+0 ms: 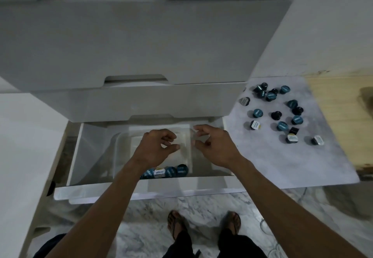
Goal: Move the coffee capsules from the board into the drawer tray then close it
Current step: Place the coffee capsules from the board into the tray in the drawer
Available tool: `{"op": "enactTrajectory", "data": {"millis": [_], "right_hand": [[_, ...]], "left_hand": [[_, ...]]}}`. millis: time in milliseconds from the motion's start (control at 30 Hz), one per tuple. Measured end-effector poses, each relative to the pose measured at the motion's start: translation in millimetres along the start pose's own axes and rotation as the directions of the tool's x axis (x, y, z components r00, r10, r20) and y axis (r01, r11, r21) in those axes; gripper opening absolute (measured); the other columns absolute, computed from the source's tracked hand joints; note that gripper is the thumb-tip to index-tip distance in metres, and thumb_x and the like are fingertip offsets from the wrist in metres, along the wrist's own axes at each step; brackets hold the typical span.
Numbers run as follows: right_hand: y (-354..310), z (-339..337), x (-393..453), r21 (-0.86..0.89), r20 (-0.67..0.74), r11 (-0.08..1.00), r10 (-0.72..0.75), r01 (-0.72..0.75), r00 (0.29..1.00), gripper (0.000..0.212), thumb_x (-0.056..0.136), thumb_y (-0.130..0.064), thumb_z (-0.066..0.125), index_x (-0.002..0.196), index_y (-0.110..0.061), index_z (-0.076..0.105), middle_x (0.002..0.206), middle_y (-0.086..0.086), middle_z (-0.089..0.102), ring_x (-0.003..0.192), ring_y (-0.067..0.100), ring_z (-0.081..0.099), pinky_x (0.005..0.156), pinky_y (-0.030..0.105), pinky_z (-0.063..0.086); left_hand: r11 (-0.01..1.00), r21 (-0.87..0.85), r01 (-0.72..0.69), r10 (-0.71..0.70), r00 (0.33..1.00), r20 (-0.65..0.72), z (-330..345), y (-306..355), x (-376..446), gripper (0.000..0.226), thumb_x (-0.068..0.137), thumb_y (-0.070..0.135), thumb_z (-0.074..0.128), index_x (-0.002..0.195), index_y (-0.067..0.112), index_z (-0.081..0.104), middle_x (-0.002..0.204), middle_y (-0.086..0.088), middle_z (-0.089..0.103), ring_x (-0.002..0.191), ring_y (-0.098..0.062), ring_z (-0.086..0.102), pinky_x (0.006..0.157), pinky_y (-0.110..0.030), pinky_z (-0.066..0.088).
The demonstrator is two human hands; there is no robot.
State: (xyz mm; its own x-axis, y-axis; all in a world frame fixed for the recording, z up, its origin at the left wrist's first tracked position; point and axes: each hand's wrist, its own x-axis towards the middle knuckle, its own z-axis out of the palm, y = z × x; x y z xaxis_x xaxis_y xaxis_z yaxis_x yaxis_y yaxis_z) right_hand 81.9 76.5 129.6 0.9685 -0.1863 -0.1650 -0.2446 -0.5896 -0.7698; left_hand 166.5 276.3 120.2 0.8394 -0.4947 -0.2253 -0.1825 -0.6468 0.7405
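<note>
Both empty, half-curled: left hand [159, 146], right hand [214, 146], over clear plastic drawer tray [113, 156]. Small teal-and-black coffee capsules [281, 126] mostly on grey marbled board [272, 165]. Probably light, rigid; pinch by sides.

A home is suggested, most likely a kitchen or storage corner. A stack of white drawers [129, 41] with cut-out handle slots is seen, the lowest drawer [141, 191] pulled open over a marble-patterned floor [153, 213]. Coffee capsules [276, 114] are scattered on a grey marbled board [282, 163] laid on a wooden surface [339, 120]. Sandalled feet [177, 225] are seen on the floor, which fits a household better than a workplace.
</note>
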Motion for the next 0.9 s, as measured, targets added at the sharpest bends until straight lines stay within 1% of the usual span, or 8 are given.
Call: {"op": "enactTrajectory", "data": {"millis": [100,300,433,567,633,733,833,900], "right_hand": [[6.7,-35.0,-17.4,0.066,-0.123,0.998,0.0,0.008,0.992,0.044,0.085,-0.037,0.071,0.127,-0.027,0.06,0.105,-0.009,0.069,0.065,-0.005,0.057,0.073,0.01,0.045],[61.8,-138.1,-53.7,0.162,-0.293,0.987,0.041,0.007,0.955,0.038,0.088,-0.038,0.068,0.124,-0.03,0.059,0.091,-0.015,0.07,0.065,0.003,0.065,0.06,0.008,0.045],[144.1,-211.8,-76.1,0.139,-0.358,0.988,0.11,-0.063,0.927,0.033,0.088,-0.036,0.069,0.119,-0.027,0.063,0.088,-0.013,0.069,0.068,0.0,0.066,0.059,0.006,0.046],[236.1,-266.2,-89.9,0.094,-0.383,0.975,0.22,-0.199,0.897,0.029,0.088,-0.029,0.07,0.115,-0.02,0.066,0.089,-0.008,0.07,0.068,0.001,0.066,0.059,0.006,0.044],[273.3,-280.8,-92.9,0.061,-0.372,0.963,0.266,-0.262,0.889,0.03,0.087,-0.03,0.069,0.116,-0.021,0.066,0.098,-0.004,0.072,0.069,0.007,0.067,0.065,0.019,0.05],[317.0,-282.8,-90.6,0.011,-0.342,0.957,0.275,-0.289,0.898,0.038,0.087,-0.032,0.07,0.122,-0.022,0.063,0.116,0.001,0.067,0.087,0.018,0.067,0.077,0.031,0.053],[347.3,-270.3,-81.7,0.01,-0.307,0.969,0.239,-0.248,0.921,0.048,0.083,-0.026,0.075,0.128,-0.021,0.06,0.128,0.003,0.062,0.112,0.025,0.061,0.091,0.033,0.048],[360.1,-258.9,-76.1,-0.014,-0.273,0.971,0.228,-0.24,0.935,0.052,0.081,-0.027,0.077,0.13,-0.021,0.059,0.131,0.004,0.06,0.118,0.027,0.055,0.092,0.033,0.044]], "left_hand": [[0.996,-0.051,-0.069,0.064,0.993,-0.095,13.0,42.0,-1.4,0.025,0.077,0.035,0.08,0.096,0.021,0.072,0.088,0.011,0.071,0.081,0.004,0.066,0.07,-0.003,0.046],[0.968,-0.129,-0.216,0.19,0.963,-0.19,76.0,152.0,11.1,0.013,0.081,0.032,0.077,0.089,0.023,0.072,0.079,0.014,0.071,0.078,0.0,0.065,0.065,-0.008,0.049],[0.96,-0.163,-0.226,0.194,0.962,-0.194,156.9,213.3,31.8,0.012,0.08,0.027,0.078,0.088,0.02,0.072,0.076,0.01,0.072,0.073,-0.003,0.066,0.064,-0.008,0.048],[0.979,-0.143,-0.147,0.121,0.977,-0.175,255.0,238.3,52.2,0.017,0.078,0.027,0.079,0.091,0.02,0.07,0.083,0.012,0.07,0.076,0.002,0.065,0.063,-0.007,0.046],[0.986,-0.138,-0.093,0.069,0.982,-0.173,300.2,238.2,59.7,0.022,0.079,0.027,0.079,0.097,0.021,0.069,0.09,0.011,0.07,0.08,-0.001,0.065,0.069,-0.018,0.052],[0.996,-0.088,-0.017,0.001,0.985,-0.175,355.7,233.3,69.5,0.036,0.082,0.027,0.076,0.115,0.019,0.064,0.11,0.004,0.066,0.1,-0.013,0.063,0.085,-0.033,0.053],[0.999,-0.037,0.027,-0.034,0.98,-0.198,389.0,227.4,81.4,0.045,0.084,0.027,0.074,0.125,0.018,0.058,0.125,0.001,0.059,0.11,-0.013,0.054,0.089,-0.018,0.04],[0.999,0.003,0.039,-0.037,0.974,-0.223,402.3,221.2,89.1,0.049,0.083,0.025,0.075,0.128,0.016,0.057,0.127,-0.003,0.059,0.117,-0.019,0.053,0.092,-0.018,0.037]]}}
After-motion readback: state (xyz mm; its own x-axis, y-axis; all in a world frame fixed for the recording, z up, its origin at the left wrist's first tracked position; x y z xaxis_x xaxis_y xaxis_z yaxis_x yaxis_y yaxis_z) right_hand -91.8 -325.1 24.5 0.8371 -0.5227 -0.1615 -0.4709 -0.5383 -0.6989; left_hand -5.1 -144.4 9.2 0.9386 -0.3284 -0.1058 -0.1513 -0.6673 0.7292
